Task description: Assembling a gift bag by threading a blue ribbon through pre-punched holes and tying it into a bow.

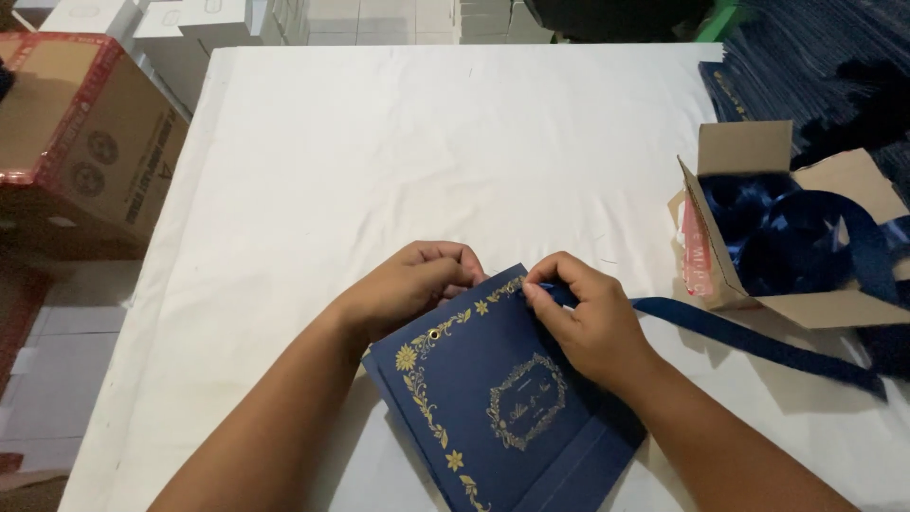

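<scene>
Head view, looking down on a table (313, 190) draped in white cloth.

Near centre: navy card (493, 398), flat on the cloth, turned askew, gold floral border along its left and far edges, gold oval emblem in the middle, small eyelet (434, 334) near the far-left edge.

Left hand (408, 289): at the card's far edge, fingers curled under and closed on that edge; exact contact hidden beneath the knuckles.

Right hand (588, 322): on the card's far-right corner, thumb and forefinger pinched narrow on the end of a navy ribbon (758, 343). Ribbon trailing flat to the right across the cloth, then toward the near-right edge.

Right: open cardboard box (739, 152), flaps up, filled with loose coils of the same navy ribbon, a pink printed strip on its left wall. Box well apart from the card, joined to it only by the ribbon.

Far left, off the table: large brown carton (85, 133) with red tape along its edges. Far edge, beyond the table: rows of small white boxes (379, 19). Far right: dark blue stacked material (815, 66), probably more cards, too dim to tell.
</scene>
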